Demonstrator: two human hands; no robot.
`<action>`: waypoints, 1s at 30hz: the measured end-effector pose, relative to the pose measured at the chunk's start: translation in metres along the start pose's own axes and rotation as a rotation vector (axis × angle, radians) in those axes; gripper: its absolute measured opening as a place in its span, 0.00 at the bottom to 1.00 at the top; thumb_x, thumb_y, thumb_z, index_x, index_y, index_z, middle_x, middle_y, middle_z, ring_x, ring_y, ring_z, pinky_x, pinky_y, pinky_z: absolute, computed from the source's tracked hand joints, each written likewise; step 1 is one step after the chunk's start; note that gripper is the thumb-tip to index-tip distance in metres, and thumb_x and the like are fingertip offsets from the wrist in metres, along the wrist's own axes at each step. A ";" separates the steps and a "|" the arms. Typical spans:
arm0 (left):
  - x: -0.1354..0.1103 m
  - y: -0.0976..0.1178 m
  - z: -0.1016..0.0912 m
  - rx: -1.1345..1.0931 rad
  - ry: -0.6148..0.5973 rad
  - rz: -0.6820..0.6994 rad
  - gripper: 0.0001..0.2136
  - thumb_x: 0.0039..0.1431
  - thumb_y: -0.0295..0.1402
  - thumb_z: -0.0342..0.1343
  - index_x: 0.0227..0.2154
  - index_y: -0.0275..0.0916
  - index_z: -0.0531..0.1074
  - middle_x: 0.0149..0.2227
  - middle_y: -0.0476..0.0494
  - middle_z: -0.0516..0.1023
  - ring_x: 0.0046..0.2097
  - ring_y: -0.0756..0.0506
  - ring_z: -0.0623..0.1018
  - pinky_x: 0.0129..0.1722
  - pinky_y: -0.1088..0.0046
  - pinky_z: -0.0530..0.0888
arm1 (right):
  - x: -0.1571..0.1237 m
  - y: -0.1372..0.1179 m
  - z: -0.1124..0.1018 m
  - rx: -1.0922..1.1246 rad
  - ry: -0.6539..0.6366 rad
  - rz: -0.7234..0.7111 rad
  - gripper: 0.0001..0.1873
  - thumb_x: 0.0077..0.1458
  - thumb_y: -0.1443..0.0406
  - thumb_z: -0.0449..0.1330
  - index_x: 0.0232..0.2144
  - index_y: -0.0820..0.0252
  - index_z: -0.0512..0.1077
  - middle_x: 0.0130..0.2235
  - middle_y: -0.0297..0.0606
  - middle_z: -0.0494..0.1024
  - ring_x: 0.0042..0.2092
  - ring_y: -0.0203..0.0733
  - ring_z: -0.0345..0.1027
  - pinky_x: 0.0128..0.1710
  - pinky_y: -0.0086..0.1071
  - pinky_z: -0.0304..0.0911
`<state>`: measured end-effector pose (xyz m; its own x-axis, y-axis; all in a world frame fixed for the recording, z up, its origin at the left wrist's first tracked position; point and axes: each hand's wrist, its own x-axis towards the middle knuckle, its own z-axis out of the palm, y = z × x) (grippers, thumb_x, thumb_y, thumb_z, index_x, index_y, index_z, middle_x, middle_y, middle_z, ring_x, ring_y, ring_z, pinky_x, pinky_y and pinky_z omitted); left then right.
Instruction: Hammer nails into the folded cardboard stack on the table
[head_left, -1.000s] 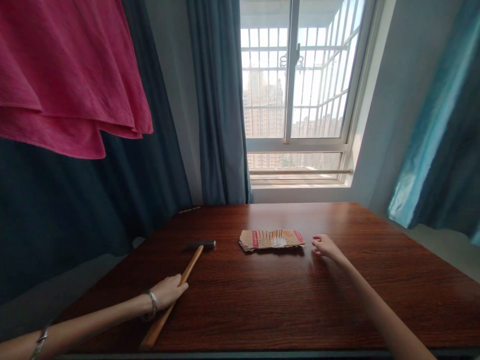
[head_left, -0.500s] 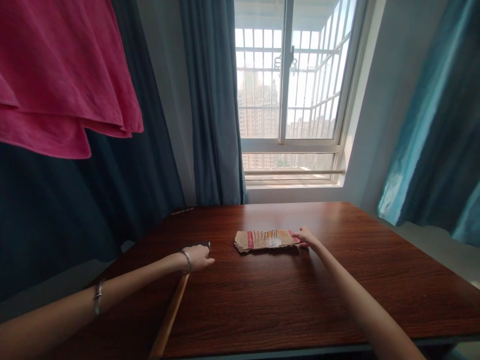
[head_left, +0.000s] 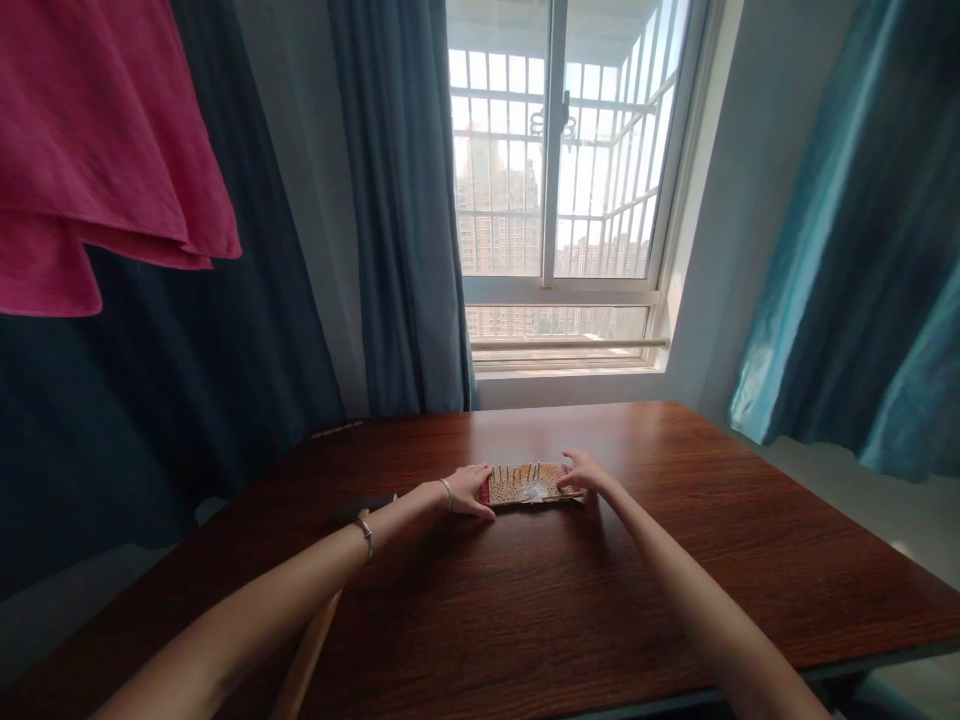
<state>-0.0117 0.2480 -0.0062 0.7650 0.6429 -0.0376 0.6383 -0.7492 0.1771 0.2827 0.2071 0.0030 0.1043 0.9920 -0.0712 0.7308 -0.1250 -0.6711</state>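
A flat stack of cardboard (head_left: 529, 484) with red stripes and several nails standing in it lies on the dark wooden table (head_left: 570, 590). My left hand (head_left: 469, 490) grips its left end, fingers curled round the edge. On the stack's right end rests my right hand (head_left: 583, 472), fingers closed on the edge. A hammer with a long wooden handle (head_left: 304, 660) lies on the table under my left forearm; its dark head (head_left: 360, 508) shows just beyond the wrist.
A window with bars (head_left: 555, 170) is behind the table, with grey-blue curtains (head_left: 397, 220) on the left and teal curtains (head_left: 862, 250) on the right. A pink cloth (head_left: 97, 150) hangs at the upper left.
My left hand has left the hammer handle and moved right to the cardboard's left end. My right hand has moved left onto its right end. The camera has turned slightly right.
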 end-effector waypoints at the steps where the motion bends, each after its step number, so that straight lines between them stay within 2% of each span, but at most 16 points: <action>1: 0.002 0.000 0.002 0.031 -0.023 -0.005 0.44 0.39 0.57 0.53 0.55 0.31 0.53 0.58 0.29 0.54 0.57 0.34 0.56 0.54 0.64 0.55 | 0.002 -0.001 -0.002 0.006 -0.037 -0.016 0.40 0.23 0.69 0.68 0.46 0.63 0.67 0.50 0.45 0.67 0.51 0.49 0.60 0.46 0.31 0.57; 4: 0.002 -0.002 0.006 0.102 -0.075 -0.032 0.43 0.44 0.58 0.47 0.56 0.29 0.51 0.59 0.28 0.49 0.59 0.34 0.54 0.55 0.63 0.53 | 0.006 -0.004 -0.007 0.030 -0.151 -0.046 0.37 0.23 0.70 0.68 0.44 0.62 0.70 0.45 0.42 0.72 0.44 0.44 0.66 0.41 0.28 0.60; 9: -0.002 -0.002 0.008 0.146 -0.103 -0.033 0.40 0.48 0.57 0.42 0.57 0.30 0.50 0.61 0.28 0.46 0.60 0.34 0.50 0.56 0.60 0.49 | 0.011 -0.011 -0.012 0.052 -0.267 -0.054 0.35 0.21 0.70 0.69 0.40 0.62 0.72 0.39 0.39 0.75 0.36 0.40 0.69 0.33 0.26 0.62; 12: -0.003 -0.002 0.009 0.152 -0.111 -0.026 0.39 0.51 0.56 0.39 0.58 0.30 0.47 0.61 0.29 0.44 0.61 0.34 0.47 0.57 0.59 0.46 | 0.007 -0.018 -0.012 0.068 -0.319 -0.029 0.30 0.21 0.67 0.69 0.35 0.64 0.74 0.30 0.36 0.75 0.26 0.35 0.68 0.25 0.25 0.60; 15: -0.004 -0.003 0.010 0.158 -0.127 -0.020 0.39 0.52 0.55 0.39 0.59 0.30 0.45 0.61 0.30 0.42 0.61 0.35 0.46 0.57 0.59 0.46 | 0.002 -0.021 -0.011 0.093 -0.361 0.000 0.23 0.22 0.65 0.69 0.29 0.67 0.74 0.20 0.32 0.71 0.19 0.32 0.63 0.19 0.23 0.55; 22: -0.003 -0.012 0.012 0.210 -0.136 0.045 0.35 0.54 0.48 0.42 0.59 0.30 0.43 0.62 0.32 0.41 0.62 0.38 0.45 0.58 0.63 0.45 | -0.005 -0.011 -0.010 0.182 -0.367 0.037 0.16 0.26 0.62 0.68 0.22 0.67 0.74 0.12 0.26 0.62 0.15 0.26 0.53 0.16 0.21 0.48; 30: -0.005 -0.011 0.012 0.232 -0.083 0.132 0.33 0.52 0.41 0.46 0.58 0.29 0.45 0.62 0.32 0.44 0.61 0.39 0.48 0.58 0.64 0.48 | -0.013 -0.006 -0.001 0.287 -0.309 0.072 0.10 0.27 0.65 0.67 0.18 0.66 0.74 0.12 0.27 0.63 0.16 0.26 0.51 0.16 0.22 0.47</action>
<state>-0.0218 0.2511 -0.0195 0.8410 0.5294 -0.1118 0.5281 -0.8481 -0.0437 0.2776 0.1948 0.0093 -0.0909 0.9451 -0.3140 0.5071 -0.2274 -0.8314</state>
